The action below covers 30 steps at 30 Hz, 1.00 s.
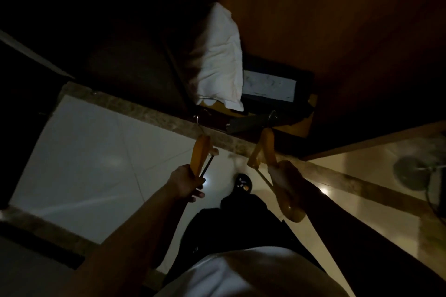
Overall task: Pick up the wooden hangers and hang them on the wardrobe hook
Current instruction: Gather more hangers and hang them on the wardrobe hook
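The scene is dim. My left hand (185, 182) grips a yellow-brown wooden hanger (200, 152) whose metal hook (201, 114) points up toward the wardrobe floor. My right hand (281, 176) grips a second wooden hanger (264, 146); its metal hook (272, 116) sits near the wardrobe's lower edge, and one arm of it runs down past my wrist (293, 210). Both hangers are held out over the tiled floor in front of the open wardrobe (337, 31). No wardrobe hook or rail is visible.
Inside the wardrobe a white pillow (217, 60) leans upright beside a dark box with a pale label (270, 84). A marble threshold strip (149, 111) borders the white floor tiles (91, 152). My shoe (242, 182) and dark trousers are below. A round fan base (410, 171) stands at right.
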Motion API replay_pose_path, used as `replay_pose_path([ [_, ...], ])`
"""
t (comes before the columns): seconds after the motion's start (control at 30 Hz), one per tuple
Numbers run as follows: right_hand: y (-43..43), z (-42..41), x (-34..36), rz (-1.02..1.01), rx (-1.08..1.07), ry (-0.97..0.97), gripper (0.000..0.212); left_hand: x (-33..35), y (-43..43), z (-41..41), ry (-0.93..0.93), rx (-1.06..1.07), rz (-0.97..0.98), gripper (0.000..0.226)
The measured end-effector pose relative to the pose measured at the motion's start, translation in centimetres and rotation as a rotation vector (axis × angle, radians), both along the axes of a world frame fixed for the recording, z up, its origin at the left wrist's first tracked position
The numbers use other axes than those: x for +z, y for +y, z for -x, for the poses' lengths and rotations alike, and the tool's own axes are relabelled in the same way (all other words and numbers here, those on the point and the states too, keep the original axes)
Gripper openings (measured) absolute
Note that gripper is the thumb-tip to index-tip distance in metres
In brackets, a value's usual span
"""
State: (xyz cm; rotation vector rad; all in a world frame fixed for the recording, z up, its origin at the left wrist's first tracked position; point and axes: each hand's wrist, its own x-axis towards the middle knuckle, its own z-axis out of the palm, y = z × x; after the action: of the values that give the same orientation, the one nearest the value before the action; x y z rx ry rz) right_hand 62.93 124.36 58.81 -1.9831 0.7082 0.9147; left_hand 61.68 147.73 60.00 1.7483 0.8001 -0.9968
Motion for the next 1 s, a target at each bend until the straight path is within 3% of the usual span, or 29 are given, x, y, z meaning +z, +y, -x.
replay_pose_path([
  [0.1, 0.6, -2.1, 0.3, -0.059, -0.021, -0.011, 0.006, -0.7, -2.4, -3.4, -0.057, 0.004, 0.001, 0.014],
  [0.33, 4.2, -5.1, 2.6, -0.28, -0.001, -0.001, 0.027, -0.6, -5.4, -8.0, -0.192, -0.007, 0.075, 0.021],
  [0.43, 6.6, -5.1, 3.0, -0.356, -0.038, -0.079, 0.019, 0.0, -4.5, -8.8, -0.26, -0.056, 0.175, 0.021],
  [0.7, 12.0, -2.1, 3.0, -0.422, -0.112, -0.278, 0.031, 1.7, -0.7, -10.1, -0.395, -0.161, 0.298, 0.028],
  [0.8, 11.5, -1.9, 3.6, -0.321, -0.064, -0.344, 0.027, 3.9, 0.5, -10.2, -0.436, -0.202, 0.301, 0.048],
  [0.9, 10.3, -2.8, 3.1, -0.097, -0.014, -0.438, 0.033, 5.6, 2.2, -10.2, -0.408, -0.229, 0.336, 0.049],
  [1.0, 10.2, -4.8, 3.2, -0.018, -0.073, -0.479, 0.054, 7.4, 3.9, -10.2, -0.387, -0.282, 0.405, 0.058],
])
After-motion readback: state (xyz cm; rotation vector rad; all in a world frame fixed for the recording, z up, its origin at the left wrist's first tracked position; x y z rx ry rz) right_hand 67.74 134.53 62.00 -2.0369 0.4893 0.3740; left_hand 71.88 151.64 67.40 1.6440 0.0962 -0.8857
